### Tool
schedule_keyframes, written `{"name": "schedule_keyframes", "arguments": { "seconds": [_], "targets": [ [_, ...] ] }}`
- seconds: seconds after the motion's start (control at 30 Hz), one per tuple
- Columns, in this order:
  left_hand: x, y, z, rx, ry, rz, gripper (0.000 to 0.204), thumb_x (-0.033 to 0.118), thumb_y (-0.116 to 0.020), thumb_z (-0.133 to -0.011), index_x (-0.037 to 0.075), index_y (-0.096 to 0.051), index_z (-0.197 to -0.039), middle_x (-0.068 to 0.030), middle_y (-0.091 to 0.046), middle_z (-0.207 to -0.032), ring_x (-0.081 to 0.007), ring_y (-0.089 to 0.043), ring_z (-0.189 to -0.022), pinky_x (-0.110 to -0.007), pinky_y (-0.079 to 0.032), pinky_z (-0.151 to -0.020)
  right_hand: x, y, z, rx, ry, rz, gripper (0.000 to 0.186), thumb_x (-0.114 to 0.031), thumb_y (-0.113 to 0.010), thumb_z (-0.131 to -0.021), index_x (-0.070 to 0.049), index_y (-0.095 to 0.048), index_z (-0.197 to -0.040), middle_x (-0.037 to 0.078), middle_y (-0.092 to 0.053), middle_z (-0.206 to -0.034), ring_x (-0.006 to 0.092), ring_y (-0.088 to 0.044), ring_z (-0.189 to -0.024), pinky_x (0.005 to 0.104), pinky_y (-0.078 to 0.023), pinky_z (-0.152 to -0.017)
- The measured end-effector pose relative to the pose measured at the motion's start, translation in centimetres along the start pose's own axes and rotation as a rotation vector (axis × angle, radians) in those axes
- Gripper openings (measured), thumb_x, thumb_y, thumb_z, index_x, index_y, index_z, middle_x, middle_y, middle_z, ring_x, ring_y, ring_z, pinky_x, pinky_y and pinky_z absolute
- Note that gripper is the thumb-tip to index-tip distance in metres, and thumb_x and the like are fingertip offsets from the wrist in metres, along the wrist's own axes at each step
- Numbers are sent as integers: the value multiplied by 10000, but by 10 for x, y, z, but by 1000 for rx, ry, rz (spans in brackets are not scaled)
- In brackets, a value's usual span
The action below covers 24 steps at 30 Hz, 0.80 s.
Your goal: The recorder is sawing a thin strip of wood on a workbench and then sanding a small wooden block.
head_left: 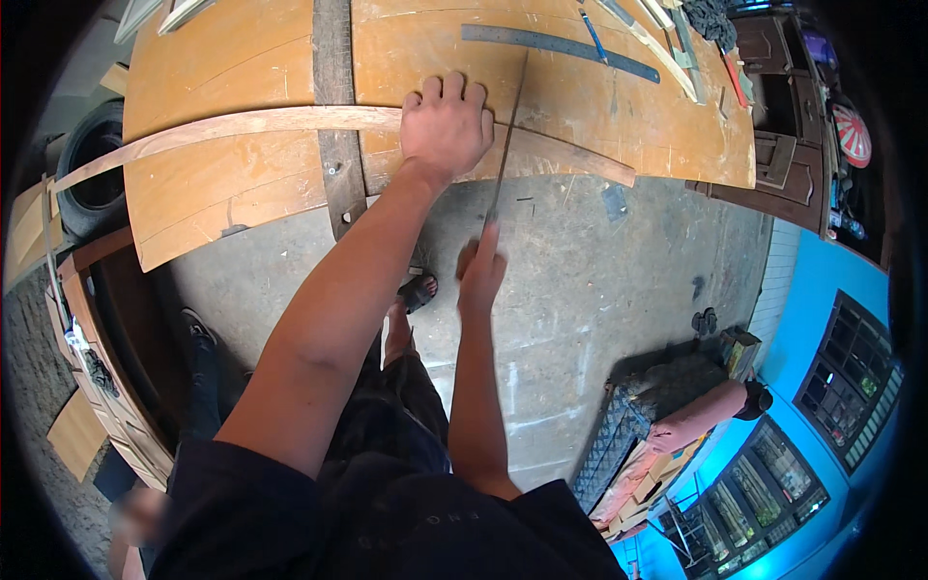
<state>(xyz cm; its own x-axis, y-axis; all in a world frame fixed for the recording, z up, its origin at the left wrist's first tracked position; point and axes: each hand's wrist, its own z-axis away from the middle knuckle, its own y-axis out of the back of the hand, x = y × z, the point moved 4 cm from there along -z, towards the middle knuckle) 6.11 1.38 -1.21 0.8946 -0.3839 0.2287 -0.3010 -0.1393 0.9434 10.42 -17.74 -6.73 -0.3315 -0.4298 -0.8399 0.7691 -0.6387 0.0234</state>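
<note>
A long, narrow wooden strip (261,120) lies across the orange-brown plywood tabletop (227,63), near its front edge. My left hand (448,126) presses down on the strip from above, its fingers curled over the far edge. Just right of that hand, a handsaw (509,135) crosses the strip with its thin blade pointing away from me. My right hand (481,269) is closed around the saw's handle, below the table's front edge. The handle is mostly hidden by my fingers, and the right hand is slightly blurred.
A metal ruler (561,44) and a blue pencil (593,37) lie beyond the saw. A dark wooden bar (336,145) runs under the strip. At left stands a tyre (92,164); a person's shoe (198,327) shows on the floor. Stacked cushions (667,387) are at lower right.
</note>
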Motion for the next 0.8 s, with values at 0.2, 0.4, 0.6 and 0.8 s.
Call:
{"name": "schedule_keyframes", "arguments": {
  "seconds": [0.2, 0.4, 0.6, 0.8],
  "targets": [
    [-5, 1, 0, -25, 4, 9, 205, 293, -537, -849, 149, -616, -972, -66, -582, -1010, -275, -563, -955, -438, -462, -770, 46, 33, 49, -30, -92, -61, 618, -560, -409, -986, -186, -230, -528, -51, -239, -456, 62, -216, -398, 267, -152, -390],
    [5, -5, -1, 13, -9, 35, 209, 308, -549, -835, 123, -627, -896, -62, -585, -972, -258, -553, -930, -431, -443, -762, -30, -8, -43, 2, -96, -41, 618, -523, -454, -985, -127, -361, -519, -45, -326, -489, 67, -310, -456, 275, -217, -440],
    [0, -1, 0, -44, 8, 10, 228, 296, -524, -853, 148, -620, -999, -75, -575, -1046, -277, -567, -967, -443, -459, -797, 45, 13, 17, 24, 0, -3, 627, -555, -395, -993, -168, -289, -511, -43, -288, -448, 65, -258, -394, 267, -171, -391],
    [-5, -3, 2, 54, -24, 6, 205, 299, -548, -839, 126, -631, -913, -70, -581, -985, -262, -551, -938, -438, -442, -761, 33, 15, 25, 17, -42, -18, 629, -575, -422, -976, -171, -295, -510, -50, -285, -454, 65, -248, -397, 264, -168, -391]
  ]
}}
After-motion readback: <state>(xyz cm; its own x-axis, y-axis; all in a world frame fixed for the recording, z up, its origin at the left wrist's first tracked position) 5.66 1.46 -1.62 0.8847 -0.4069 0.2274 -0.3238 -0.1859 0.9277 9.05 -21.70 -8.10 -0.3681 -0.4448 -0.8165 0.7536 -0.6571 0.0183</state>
